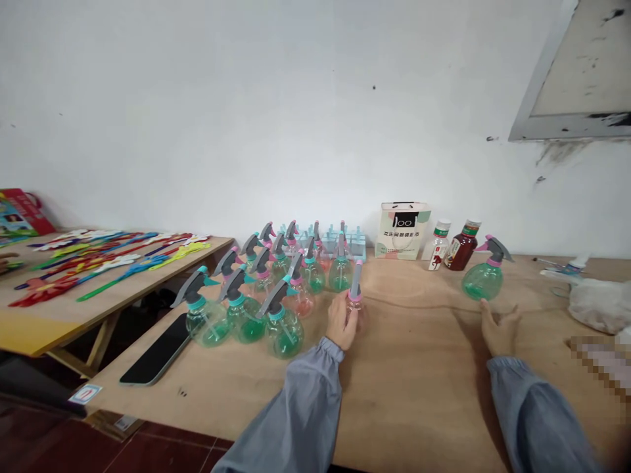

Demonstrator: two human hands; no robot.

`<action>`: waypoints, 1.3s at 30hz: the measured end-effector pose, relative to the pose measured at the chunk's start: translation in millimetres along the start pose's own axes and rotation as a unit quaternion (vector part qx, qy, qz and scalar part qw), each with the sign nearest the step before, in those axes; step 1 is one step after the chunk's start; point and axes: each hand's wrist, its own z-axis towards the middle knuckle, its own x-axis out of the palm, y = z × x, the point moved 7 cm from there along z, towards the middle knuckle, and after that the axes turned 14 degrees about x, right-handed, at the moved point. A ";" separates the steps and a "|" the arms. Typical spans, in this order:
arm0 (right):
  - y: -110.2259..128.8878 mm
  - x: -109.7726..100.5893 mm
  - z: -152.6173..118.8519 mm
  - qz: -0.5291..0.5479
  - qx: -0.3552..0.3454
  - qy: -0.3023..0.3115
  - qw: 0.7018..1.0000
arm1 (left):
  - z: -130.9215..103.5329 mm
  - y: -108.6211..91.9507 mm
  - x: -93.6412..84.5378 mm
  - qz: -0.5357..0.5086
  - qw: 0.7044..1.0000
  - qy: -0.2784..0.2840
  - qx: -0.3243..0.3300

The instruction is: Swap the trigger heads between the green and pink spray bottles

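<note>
My left hand point(342, 322) is wrapped round a pink spray bottle point(358, 314) with a grey and pink trigger head, upright on the table. Left of it several green and pink spray bottles stand in rows, among them a green spray bottle point(284, 335) with a teal collar at the front. On the right, my right hand point(497, 328) has its fingers apart, just below a green spray bottle point(482, 281) with a pink collar and a grey head. A fingertip is close to that bottle's base; whether it touches, I cannot tell.
A black phone point(156, 351) lies at the table's left. Behind stand a light-blue rack point(359, 244), a paper bag point(401, 233), a white-capped bottle point(438, 248) and a brown bottle point(462, 248). A plastic bag point(599, 305) lies right. Another table point(64, 325) holds colourful strips.
</note>
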 end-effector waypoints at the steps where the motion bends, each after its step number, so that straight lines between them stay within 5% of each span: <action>1: 5.3 -3.2 -13.5 0.025 -0.011 0.002 1.000 | -1.7 -4.9 2.8 -0.012 1.000 0.000 0.008; 4: 31.7 1.4 -63.9 0.074 -0.070 0.046 0.994 | -5.9 -22.8 14.3 -0.036 0.999 0.018 0.035; 8: 83.1 38.5 -141.0 0.131 -0.130 0.247 0.951 | -10.0 -52.9 28.7 -0.011 0.991 0.091 0.094; 12: 128.8 60.3 -184.4 0.207 -0.078 0.365 0.904 | -16.5 -81.3 29.9 0.018 0.968 0.133 0.212; 15: 145.9 66.1 -192.3 0.225 -0.029 0.412 0.883 | -10.5 -72.5 15.4 0.026 0.978 0.055 0.202; 19: 148.4 67.9 -192.6 0.231 0.009 0.455 0.860 | 24.0 -16.1 -15.0 0.041 0.987 -0.153 0.042; 21: 146.3 67.9 -191.5 0.244 0.018 0.455 0.856 | 51.4 15.1 -17.4 0.023 0.981 -0.190 -0.023; 26: 127.6 70.8 -187.5 0.252 0.041 0.451 0.855 | 106.7 69.9 3.4 0.021 0.980 -0.133 -0.146; 32: 91.3 65.9 -166.4 0.284 0.149 0.383 0.866 | 99.1 60.8 20.4 0.132 0.980 0.017 -0.150; 36: 109.5 78.4 -173.7 0.382 0.212 0.466 0.769 | 72.0 27.9 12.0 0.232 0.964 0.084 -0.101; 39: 124.8 91.0 -182.0 0.408 0.283 0.501 0.709 | 47.9 11.5 1.9 0.254 0.961 0.082 -0.072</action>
